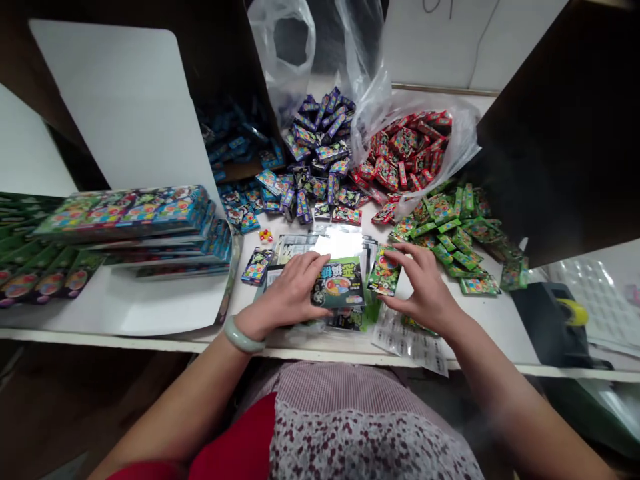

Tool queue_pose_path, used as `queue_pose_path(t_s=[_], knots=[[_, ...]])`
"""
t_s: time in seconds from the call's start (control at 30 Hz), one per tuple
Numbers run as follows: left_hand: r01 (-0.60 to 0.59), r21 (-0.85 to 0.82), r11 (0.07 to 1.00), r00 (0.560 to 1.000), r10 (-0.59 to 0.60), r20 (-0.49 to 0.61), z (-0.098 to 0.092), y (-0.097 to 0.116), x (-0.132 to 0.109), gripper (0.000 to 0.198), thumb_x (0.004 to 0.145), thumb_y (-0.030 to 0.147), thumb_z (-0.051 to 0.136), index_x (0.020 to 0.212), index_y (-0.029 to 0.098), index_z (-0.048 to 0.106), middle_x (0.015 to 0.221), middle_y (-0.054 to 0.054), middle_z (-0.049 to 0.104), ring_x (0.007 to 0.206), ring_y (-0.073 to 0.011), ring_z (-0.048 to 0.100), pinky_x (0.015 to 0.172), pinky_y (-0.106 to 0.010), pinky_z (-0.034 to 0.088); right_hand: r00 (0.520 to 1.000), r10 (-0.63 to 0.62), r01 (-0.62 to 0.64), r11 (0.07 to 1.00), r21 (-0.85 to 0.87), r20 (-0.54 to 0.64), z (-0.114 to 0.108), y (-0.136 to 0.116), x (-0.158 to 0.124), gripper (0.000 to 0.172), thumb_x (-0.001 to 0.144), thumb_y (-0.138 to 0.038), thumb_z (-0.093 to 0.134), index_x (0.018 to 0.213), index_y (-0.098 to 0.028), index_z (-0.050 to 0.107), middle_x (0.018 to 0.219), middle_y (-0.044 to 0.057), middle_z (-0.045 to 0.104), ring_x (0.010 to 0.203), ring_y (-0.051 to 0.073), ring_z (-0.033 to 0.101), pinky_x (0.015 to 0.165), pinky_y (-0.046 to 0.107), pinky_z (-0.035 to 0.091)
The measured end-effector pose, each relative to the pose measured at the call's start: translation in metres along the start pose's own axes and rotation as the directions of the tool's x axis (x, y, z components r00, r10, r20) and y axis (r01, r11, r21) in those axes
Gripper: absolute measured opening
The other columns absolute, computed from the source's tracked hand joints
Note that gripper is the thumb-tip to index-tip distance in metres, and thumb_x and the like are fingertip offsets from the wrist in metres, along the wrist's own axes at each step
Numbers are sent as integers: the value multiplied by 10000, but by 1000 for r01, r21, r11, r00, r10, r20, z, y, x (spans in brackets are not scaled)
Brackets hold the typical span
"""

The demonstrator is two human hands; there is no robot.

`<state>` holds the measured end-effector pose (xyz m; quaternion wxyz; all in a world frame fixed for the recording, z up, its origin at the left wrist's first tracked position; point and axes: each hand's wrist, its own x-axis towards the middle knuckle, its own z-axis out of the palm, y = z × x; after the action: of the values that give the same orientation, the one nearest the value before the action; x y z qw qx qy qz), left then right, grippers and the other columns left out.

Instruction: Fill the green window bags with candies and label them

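Observation:
My left hand, with a pale bangle at the wrist, grips the left end of a dark printed flat packet, thumb along its lower edge and fingers along its upper edge. In my right hand is a small green candy box, held by its right side between thumb and fingers, just right of the packet. Beneath both lie more printed packets, partly hidden by my hands. A dark blue box and a tiny red-and-yellow piece rest left of the packet.
Heaps of purple boxes, red boxes in a clear bag, green boxes and blue boxes lie behind. Filled display cartons stand left. A sticker sheet overhangs the table's front edge; a black tape dispenser sits right.

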<state>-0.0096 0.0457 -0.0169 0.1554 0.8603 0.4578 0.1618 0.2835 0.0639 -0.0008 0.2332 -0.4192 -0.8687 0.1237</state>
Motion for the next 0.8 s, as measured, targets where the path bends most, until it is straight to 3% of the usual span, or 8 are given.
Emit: queue_pose_path(t_s=[0.23, 0.37, 0.47, 0.57, 0.67, 0.8], knots=[[-57, 29, 998, 997, 59, -52, 1, -8, -11, 1003, 668, 477, 784, 1450, 139, 255, 1347, -203, 419, 1243, -368, 416, 1051, -528, 377, 946, -175, 175, 984, 24, 274, -12, -17, 12, 694, 786, -293, 703, 1394, -257, 371, 1372, 134, 420, 1251, 322, 402, 1037, 519, 418], [-38, -27, 999, 998, 37, -41, 2, -4, -13, 1009, 666, 496, 779, 1459, 153, 258, 1339, -195, 430, 1234, -364, 427, 1043, -529, 385, 923, -202, 192, 979, 63, 326, -18, -20, 17, 685, 768, -325, 722, 1373, -268, 407, 1353, 143, 446, 1246, 333, 426, 1019, 547, 430], [-25, -80, 996, 1000, 24, -19, 2, -2, -15, 999, 672, 529, 765, 1465, 174, 269, 1345, -189, 441, 1241, -369, 430, 1044, -536, 385, 925, -175, 144, 983, 115, 338, -14, -23, 20, 733, 746, -318, 744, 1385, -287, 386, 1354, 140, 460, 1259, 334, 438, 1020, 551, 434], [-19, -110, 994, 1000, 18, -6, 2, -3, -18, 1021, 648, 542, 779, 1464, 184, 279, 1347, -182, 449, 1241, -372, 436, 1041, -537, 394, 928, -130, 70, 981, 180, 349, -6, -24, 24, 843, 723, -277, 770, 1426, -293, 304, 1455, 142, 363, 1332, 322, 397, 1052, 523, 421], [30, -102, 994, 999, -34, -38, 2, -6, -22, 1017, 643, 486, 803, 1461, 197, 271, 1333, -172, 451, 1238, -362, 442, 1037, -532, 404, 942, -119, 39, 967, 250, 314, 5, -25, 27, 879, 715, -348, 789, 1424, -258, 277, 1473, 169, 331, 1359, 310, 380, 1063, 493, 422], [84, -113, 990, 991, -94, -91, 5, -6, -26, 1019, 653, 455, 808, 1465, 215, 243, 1335, -165, 439, 1252, -355, 434, 1048, -531, 400, 974, -131, 76, 958, 276, 187, 17, -37, 27, 644, 815, -454, 677, 1340, -211, 394, 1382, 183, 480, 1382, 325, 344, 1108, 572, 322]])
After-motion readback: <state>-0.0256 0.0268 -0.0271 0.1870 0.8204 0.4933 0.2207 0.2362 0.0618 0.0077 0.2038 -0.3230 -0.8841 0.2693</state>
